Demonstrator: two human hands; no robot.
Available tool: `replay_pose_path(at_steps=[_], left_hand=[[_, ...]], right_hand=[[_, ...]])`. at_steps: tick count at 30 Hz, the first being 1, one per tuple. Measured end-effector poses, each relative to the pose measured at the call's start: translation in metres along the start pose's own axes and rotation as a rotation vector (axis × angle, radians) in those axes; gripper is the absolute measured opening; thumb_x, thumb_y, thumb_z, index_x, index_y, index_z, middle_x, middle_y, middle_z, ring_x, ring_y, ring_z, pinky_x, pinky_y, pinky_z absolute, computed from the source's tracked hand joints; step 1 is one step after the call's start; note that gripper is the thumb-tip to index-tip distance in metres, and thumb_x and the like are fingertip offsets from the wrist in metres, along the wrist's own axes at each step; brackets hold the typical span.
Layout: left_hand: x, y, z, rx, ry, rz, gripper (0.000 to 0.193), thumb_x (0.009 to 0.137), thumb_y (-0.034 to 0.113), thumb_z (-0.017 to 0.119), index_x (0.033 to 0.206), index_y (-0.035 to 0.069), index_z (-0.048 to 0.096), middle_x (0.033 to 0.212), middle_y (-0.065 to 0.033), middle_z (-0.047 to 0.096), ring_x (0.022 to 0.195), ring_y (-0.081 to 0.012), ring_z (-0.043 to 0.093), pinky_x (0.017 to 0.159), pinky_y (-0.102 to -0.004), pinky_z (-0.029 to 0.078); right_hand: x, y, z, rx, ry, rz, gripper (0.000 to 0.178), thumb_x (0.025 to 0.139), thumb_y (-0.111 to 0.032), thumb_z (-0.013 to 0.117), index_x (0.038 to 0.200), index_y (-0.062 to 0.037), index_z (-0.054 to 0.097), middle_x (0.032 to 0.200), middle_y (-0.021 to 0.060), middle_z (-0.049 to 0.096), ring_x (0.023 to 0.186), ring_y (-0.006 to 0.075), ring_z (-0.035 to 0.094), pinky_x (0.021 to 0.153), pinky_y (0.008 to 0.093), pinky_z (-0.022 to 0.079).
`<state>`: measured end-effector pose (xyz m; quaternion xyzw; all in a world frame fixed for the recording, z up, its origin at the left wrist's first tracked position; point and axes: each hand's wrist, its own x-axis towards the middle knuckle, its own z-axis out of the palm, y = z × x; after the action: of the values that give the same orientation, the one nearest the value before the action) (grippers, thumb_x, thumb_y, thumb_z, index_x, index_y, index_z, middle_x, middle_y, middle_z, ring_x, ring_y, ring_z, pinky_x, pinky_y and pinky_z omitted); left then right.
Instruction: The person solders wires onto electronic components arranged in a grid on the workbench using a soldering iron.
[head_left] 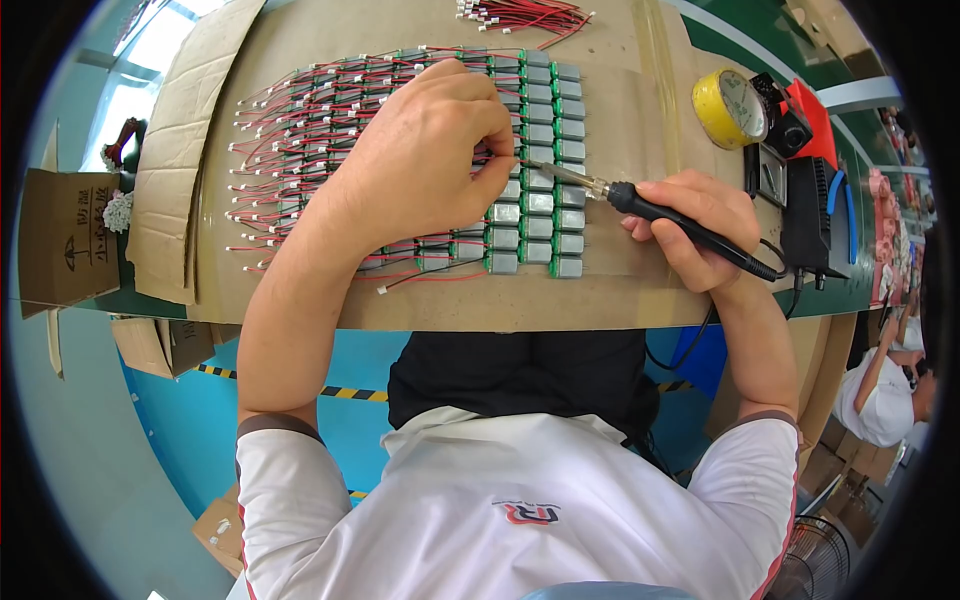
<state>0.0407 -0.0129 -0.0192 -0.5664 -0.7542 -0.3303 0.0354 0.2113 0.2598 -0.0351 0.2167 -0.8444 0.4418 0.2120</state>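
Rows of small grey motors with green ends (pixel 537 203) lie on a brown cardboard sheet (pixel 640 290). Many carry thin red and black leads (pixel 300 130) tipped with white connectors, fanned out to the left. My left hand (pixel 425 150) reaches over the rows, thumb and finger pinched on what looks like a thin red wire, mostly hidden by the fingers. In my right hand (pixel 710 215) is a black-handled soldering iron (pixel 655 208), held like a pen. Its metal tip points left, close to my left fingertips and above the motors; contact with a motor cannot be made out.
A bundle of red wires (pixel 525 15) lies at the far edge. To the right are a yellow tape roll (pixel 715 110), a black box-shaped unit (pixel 815 220) and a blue-handled tool (pixel 850 215). The iron's cord (pixel 770 265) trails there. Raised cardboard (pixel 185 150) borders the left.
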Motion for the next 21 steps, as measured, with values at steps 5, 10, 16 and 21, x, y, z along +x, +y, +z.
replay_pose_path(at_steps=[5, 10, 16, 21], left_hand=[[0.0004, 0.0002, 0.0002, 0.018, -0.003, -0.002, 0.013, 0.077, 0.003, 0.081, 0.081, 0.003, 0.068, 0.086, -0.0080, 0.064, 0.089, -0.0303, 0.060, 0.082, -0.0409, 0.052], [0.0007, 0.0005, -0.0001, 0.027, -0.007, -0.001, 0.013, 0.077, 0.003, 0.081, 0.081, 0.003, 0.068, 0.085, -0.0078, 0.063, 0.088, -0.0300, 0.059, 0.081, -0.0408, 0.051], [0.0007, 0.0005, 0.0003, 0.023, 0.001, 0.007, 0.013, 0.077, 0.003, 0.081, 0.081, 0.003, 0.068, 0.085, -0.0077, 0.063, 0.088, -0.0296, 0.059, 0.080, -0.0408, 0.051], [0.0004, 0.0005, 0.0009, 0.032, -0.006, 0.000, 0.013, 0.078, 0.004, 0.081, 0.081, 0.004, 0.068, 0.086, -0.0077, 0.064, 0.089, -0.0296, 0.060, 0.081, -0.0407, 0.052]], right_hand=[[0.0011, -0.0002, -0.0007, -0.006, -0.004, -0.004, 0.032, 0.084, -0.001, 0.079, 0.115, 0.0067, 0.078, 0.088, 0.0179, 0.077, 0.073, 0.0259, 0.076, 0.062, 0.0326, 0.059], [0.0007, -0.0003, -0.0016, 0.025, -0.012, -0.001, 0.032, 0.084, 0.000, 0.078, 0.116, 0.0074, 0.078, 0.088, 0.0179, 0.078, 0.074, 0.0255, 0.077, 0.064, 0.0322, 0.061], [0.0007, -0.0004, -0.0012, 0.008, -0.010, -0.004, 0.032, 0.084, 0.001, 0.077, 0.116, 0.0076, 0.077, 0.087, 0.0176, 0.078, 0.075, 0.0255, 0.078, 0.065, 0.0321, 0.061], [0.0015, -0.0010, -0.0014, 0.001, -0.011, -0.013, 0.032, 0.085, 0.000, 0.076, 0.116, 0.0082, 0.077, 0.087, 0.0176, 0.078, 0.074, 0.0252, 0.078, 0.064, 0.0321, 0.061]])
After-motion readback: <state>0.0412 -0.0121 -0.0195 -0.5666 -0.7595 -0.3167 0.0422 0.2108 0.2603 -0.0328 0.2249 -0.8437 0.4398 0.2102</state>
